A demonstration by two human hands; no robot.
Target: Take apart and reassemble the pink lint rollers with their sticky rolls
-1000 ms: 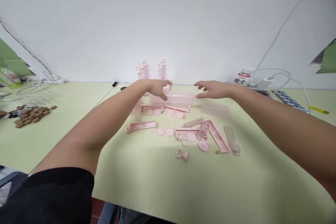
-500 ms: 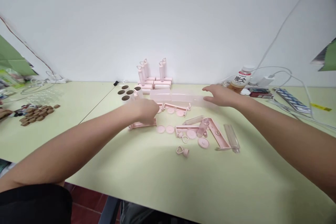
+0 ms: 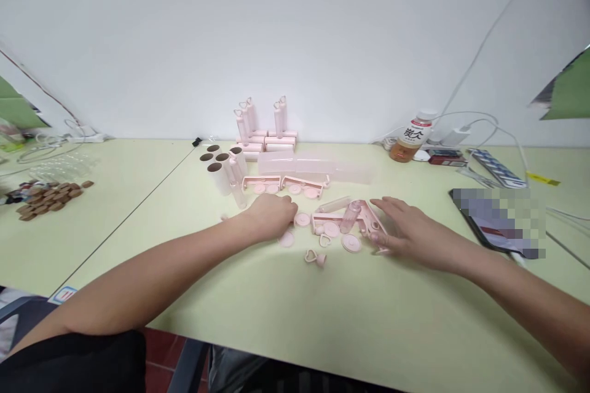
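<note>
My left hand [image 3: 273, 216] is low over the pink parts, its fingers curled down; what lies under them is hidden. Beside its fingertips are flat pink discs [image 3: 302, 219]. My right hand [image 3: 400, 226] has thumb and fingers apart around the right side of a slanted pink tray [image 3: 369, 216], partly covering it. Between the hands lie another pink tray [image 3: 325, 217], a clear pink bottle [image 3: 351, 216] leaning on it, a larger disc [image 3: 351, 243] and a heart-shaped loop [image 3: 325, 241]. Nearer me lies a pink cap with a heart loop [image 3: 316, 258].
Cardboard-lined tubes [image 3: 216, 175], translucent boxes [image 3: 313, 167] and upright pink bottles [image 3: 243, 126] stand farther back. A labelled bottle [image 3: 410, 138], cables and a phone [image 3: 495, 227] are at right. Brown pieces [image 3: 53, 199] lie in a heap at left.
My left hand has moved nearer me and slightly right, uncovering two trays of discs. The right hand has come down from the translucent boxes to the slanted tray. A phone now shows at right.
</note>
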